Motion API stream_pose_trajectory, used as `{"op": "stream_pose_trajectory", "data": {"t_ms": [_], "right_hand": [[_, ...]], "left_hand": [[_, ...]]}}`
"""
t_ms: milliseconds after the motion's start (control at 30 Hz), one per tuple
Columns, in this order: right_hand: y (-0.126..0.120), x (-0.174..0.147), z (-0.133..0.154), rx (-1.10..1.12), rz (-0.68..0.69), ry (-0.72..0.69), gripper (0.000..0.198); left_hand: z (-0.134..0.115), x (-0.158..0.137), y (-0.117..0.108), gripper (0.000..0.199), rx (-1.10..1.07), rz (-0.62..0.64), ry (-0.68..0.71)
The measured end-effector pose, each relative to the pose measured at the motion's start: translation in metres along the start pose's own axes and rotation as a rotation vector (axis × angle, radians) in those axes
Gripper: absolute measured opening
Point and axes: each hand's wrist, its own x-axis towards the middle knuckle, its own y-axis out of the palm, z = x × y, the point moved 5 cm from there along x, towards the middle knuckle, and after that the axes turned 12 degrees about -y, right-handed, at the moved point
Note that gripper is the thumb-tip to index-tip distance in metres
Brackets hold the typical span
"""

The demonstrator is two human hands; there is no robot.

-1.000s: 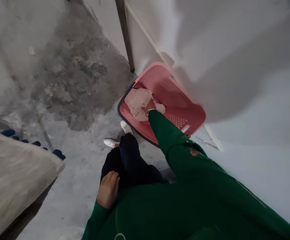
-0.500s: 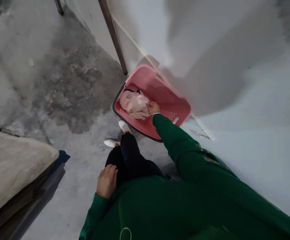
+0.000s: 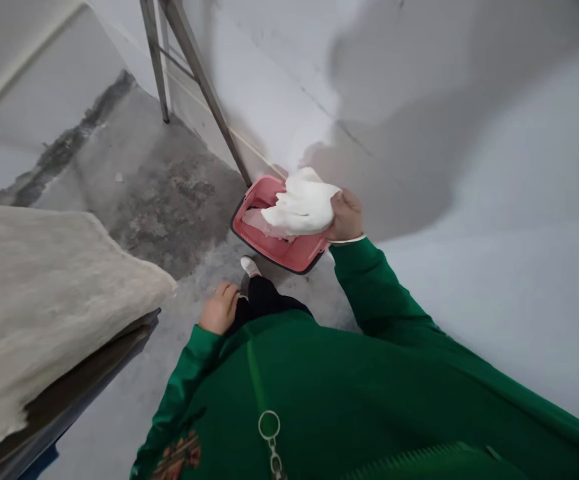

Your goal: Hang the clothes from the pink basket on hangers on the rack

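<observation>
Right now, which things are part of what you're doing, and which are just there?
In use:
- white cloth, in my right hand
- pink basket below it
- pink cloth in the basket

Just there:
- metal legs by the wall
- pale cover on the left

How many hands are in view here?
2: the left hand is by the dark trousers, and the right hand grips a white cloth over the pink basket. No others show.
</observation>
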Motion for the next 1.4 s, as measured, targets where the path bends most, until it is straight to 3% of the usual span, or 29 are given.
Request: {"op": "stream_pose_trajectory", "data": {"t_ms": [100,233,300,333,433,500,567,667,800,867,1067,1133,1267,1400], "right_hand": [[0.018,0.002,0.083,0.15,0.213,-0.045,0.066],[0.066,-0.027,0.162,0.514,0.735,-0.082,0.055],[0.085,-0.044,0.182,0.618,0.94,-0.093,0.051],[0.091,-0.049,0.187,0.63,0.976,-0.099,0.049],[0.098,-0.046,0.187,0.55,0.804,-0.127,0.048],[0.1,-0.039,0.181,0.452,0.647,-0.146,0.046],[0.109,-0.035,0.175,0.375,0.586,-0.186,0.044],[0.132,-0.035,0.176,0.278,0.624,-0.328,0.043],[0.15,-0.051,0.205,0.159,0.553,-0.635,0.044],[0.152,-0.07,0.223,0.147,0.532,-0.739,0.046],[0.176,-0.141,0.249,0.149,0.714,-1.004,0.064],[0.189,-0.148,0.244,0.103,0.707,-1.002,0.062],[0.207,-0.136,0.233,0.148,0.764,-0.924,0.041],[0.211,-0.102,0.236,0.288,0.842,-0.681,0.03]], "left_hand": [[-0.028,0.024,-0.042,0.043,-0.19,-0.088,0.048],[-0.065,0.041,-0.105,0.082,-0.372,-0.228,0.185],[-0.073,0.038,-0.125,0.085,-0.463,-0.165,0.202],[-0.073,0.034,-0.13,0.08,-0.506,-0.103,0.191],[-0.06,0.013,-0.139,0.062,-0.63,-0.047,0.069],[-0.044,-0.006,-0.146,0.062,-0.746,-0.179,-0.047],[-0.032,-0.024,-0.156,0.066,-0.928,-0.342,-0.146],[-0.033,-0.045,-0.169,0.065,-1.264,-0.47,-0.223],[-0.06,-0.061,-0.189,0.046,-1.597,-0.447,-0.224],[-0.07,-0.067,-0.198,0.044,-1.677,-0.417,-0.218],[-0.079,-0.078,-0.216,0.049,-1.767,-0.483,-0.117],[-0.08,-0.078,-0.216,0.049,-1.757,-0.531,-0.127],[-0.076,-0.08,-0.218,0.045,-1.644,-0.58,-0.153],[-0.045,-0.088,-0.225,0.033,-1.34,-0.571,-0.201]]}}
